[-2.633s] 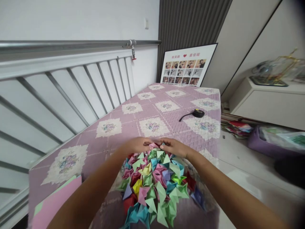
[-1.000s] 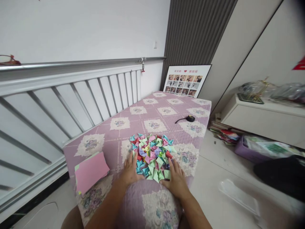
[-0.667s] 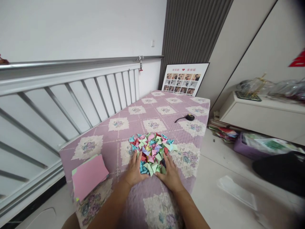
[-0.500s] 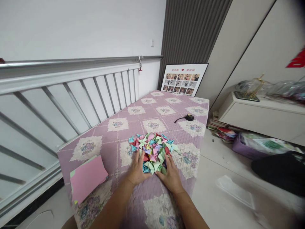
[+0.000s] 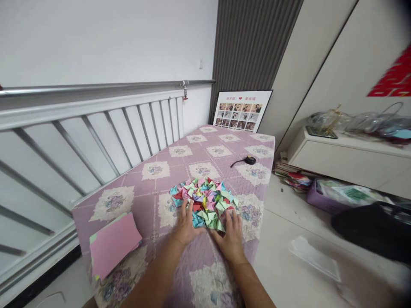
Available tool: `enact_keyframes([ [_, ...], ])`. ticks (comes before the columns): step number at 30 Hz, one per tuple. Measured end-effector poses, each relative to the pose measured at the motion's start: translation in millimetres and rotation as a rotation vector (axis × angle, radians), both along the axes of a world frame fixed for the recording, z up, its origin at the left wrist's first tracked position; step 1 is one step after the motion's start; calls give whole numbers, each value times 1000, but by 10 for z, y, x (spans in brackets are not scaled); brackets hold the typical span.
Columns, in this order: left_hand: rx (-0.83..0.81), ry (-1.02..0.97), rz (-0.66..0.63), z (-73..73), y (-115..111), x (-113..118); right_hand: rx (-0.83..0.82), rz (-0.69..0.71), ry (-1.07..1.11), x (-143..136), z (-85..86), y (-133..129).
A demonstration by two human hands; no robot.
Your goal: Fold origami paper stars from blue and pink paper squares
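Observation:
A heap of small folded paper pieces (image 5: 205, 199) in green, pink, blue, red, yellow and purple lies on a table with a purple floral cloth (image 5: 167, 265). My left hand (image 5: 186, 224) rests at the near left edge of the heap, fingers apart and touching the paper. At the near right edge, my right hand (image 5: 231, 237) has its fingers spread against the pieces. Both thumbs point inward along the near side. To the left of my arms is a stack of pink and green paper sheets (image 5: 114, 244).
A black tape measure (image 5: 250, 160) lies on the cloth's far right part. Behind the table leans a framed photo board (image 5: 240, 112). A white radiator (image 5: 96, 137) runs along the left. On the right are a white cabinet (image 5: 353, 156) and a purple bin (image 5: 324, 201).
The view has shifted slightly. The near pieces of the heap have been rearranged a little, and the fingers of my right hand sit slightly farther from my left hand.

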State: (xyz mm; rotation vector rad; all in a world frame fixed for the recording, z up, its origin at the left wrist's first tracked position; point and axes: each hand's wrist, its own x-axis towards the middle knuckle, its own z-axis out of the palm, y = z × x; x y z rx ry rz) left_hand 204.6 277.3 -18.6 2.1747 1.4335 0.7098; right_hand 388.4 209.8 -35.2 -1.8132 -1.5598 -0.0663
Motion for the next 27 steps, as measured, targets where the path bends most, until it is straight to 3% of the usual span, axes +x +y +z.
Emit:
enact_keyframes([
  [3, 19, 113, 90, -18, -125, -227, -61, 1, -18, 12, 21, -107],
  [6, -56, 215, 201, -23, -114, -434, -115, -7, -28, -2, 40, -169],
  [10, -158, 289, 163, 28, 78, -533, -201, -76, -46, -73, 62, -158],
  [17, -184, 309, 18, 139, 391, -339, -248, -153, -76, -219, 59, -22],
  [27, -138, 241, -83, 73, 730, 14, -163, -164, 5, -102, 94, 329],
])
